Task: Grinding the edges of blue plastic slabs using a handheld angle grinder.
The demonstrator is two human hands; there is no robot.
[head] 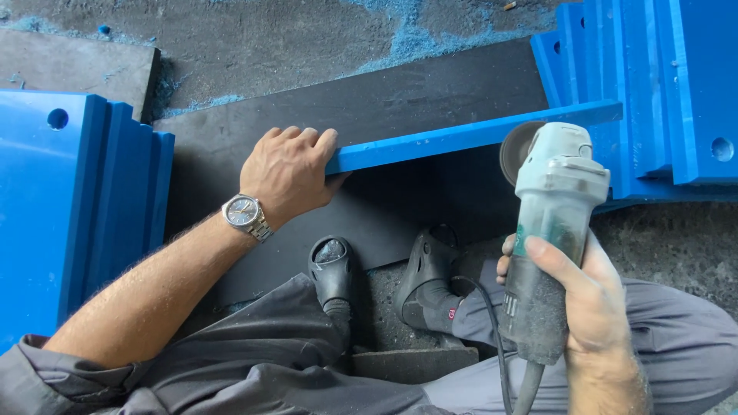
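at plank [469, 137] edge, left hand [288, 173] gripping, grinder [550, 230] beside

The blue plastic strip [469, 137] stands on edge across the black board [369, 100], barring the way between near and far sides. Stacked blue panels wall in the left [84, 200] and right [661, 92]. Open room lies on the far board and on the floor by the black clogs [332, 269].

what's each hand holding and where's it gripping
Right hand grips the grey-green angle grinder by its body. Left hand clasps the near end of the long blue plastic slab.
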